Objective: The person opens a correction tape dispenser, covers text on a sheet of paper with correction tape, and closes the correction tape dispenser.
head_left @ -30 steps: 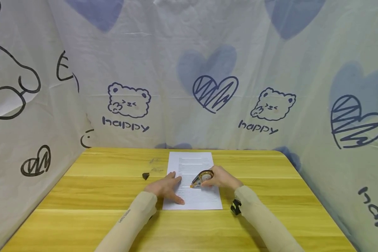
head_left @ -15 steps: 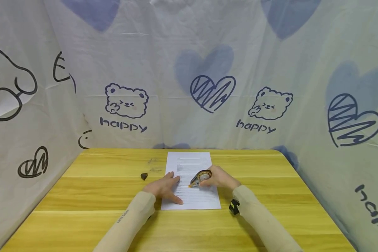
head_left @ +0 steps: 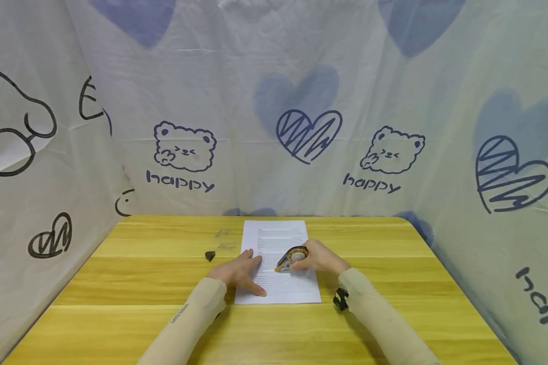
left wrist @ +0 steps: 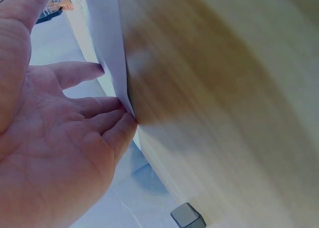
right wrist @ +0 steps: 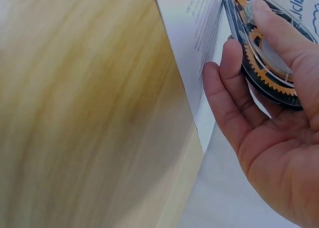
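Observation:
A printed sheet of paper (head_left: 285, 291) lies on the wooden table in the head view. My left hand (head_left: 239, 271) rests on its left side, fingers spread; in the left wrist view the fingertips (left wrist: 127, 126) touch the sheet along its edge. Between thumb and fingers my right hand (head_left: 321, 257) grips a correction tape dispenser (head_left: 297, 255), whose orange tip meets the printed lines near the sheet's middle. Through the clear case, orange gears (right wrist: 264, 73) show in the right wrist view. What the tip has laid on the paper is too small to tell.
A small black cap-like piece (head_left: 210, 255) lies on the table (head_left: 141, 284) left of the sheet, near faint grey marks (head_left: 226, 246). Patterned white cloth (head_left: 242, 192) hangs behind the table and at both sides.
The whole head view shifts slightly left, then a little back. Both hands, the sheet and the correction tape keep nearly the same places relative to each other.

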Available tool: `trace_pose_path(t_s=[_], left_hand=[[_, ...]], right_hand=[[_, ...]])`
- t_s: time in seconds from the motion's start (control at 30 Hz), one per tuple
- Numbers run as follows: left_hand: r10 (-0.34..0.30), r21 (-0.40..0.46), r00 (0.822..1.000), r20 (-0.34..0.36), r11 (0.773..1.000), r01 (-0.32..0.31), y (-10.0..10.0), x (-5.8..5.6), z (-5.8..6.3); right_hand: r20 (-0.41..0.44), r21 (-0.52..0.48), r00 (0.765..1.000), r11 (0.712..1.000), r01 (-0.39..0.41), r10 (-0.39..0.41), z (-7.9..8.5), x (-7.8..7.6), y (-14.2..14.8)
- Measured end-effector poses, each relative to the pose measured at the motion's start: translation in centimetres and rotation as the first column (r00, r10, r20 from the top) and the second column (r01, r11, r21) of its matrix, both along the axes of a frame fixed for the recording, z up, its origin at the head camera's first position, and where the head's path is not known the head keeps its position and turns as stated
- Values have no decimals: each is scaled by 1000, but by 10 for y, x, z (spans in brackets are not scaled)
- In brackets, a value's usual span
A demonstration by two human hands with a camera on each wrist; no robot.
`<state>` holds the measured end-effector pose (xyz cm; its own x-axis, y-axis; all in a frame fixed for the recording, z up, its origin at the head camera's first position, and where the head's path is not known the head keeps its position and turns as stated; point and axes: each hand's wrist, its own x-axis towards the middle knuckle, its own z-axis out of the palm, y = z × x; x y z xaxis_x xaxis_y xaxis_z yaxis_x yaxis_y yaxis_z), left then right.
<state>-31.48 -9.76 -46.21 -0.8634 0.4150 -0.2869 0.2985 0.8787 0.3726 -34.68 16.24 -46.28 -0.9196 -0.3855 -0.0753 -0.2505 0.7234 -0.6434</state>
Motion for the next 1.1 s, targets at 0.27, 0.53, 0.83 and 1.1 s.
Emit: trace_pose_path(t_s=[0.27,0.53,0.83,1.1], left_hand=[[-1,7,1000,2,1000,1,1,2,2],[-1,8,1000,1,1000,1,0,2,0],[-6,8,1000,-2,1000,6,0,2,0],[-6,7,1000,-3,1000,6,0,2,0]], right_hand=[[6,-10,1000,1000,-16,16,1,0,2],[-6,22,1000,1000,-2,2,1,1,5],[6,26,1000,1000,2,-2,2,1,7],[12,34,1000,999,7,-8,2,0,10]])
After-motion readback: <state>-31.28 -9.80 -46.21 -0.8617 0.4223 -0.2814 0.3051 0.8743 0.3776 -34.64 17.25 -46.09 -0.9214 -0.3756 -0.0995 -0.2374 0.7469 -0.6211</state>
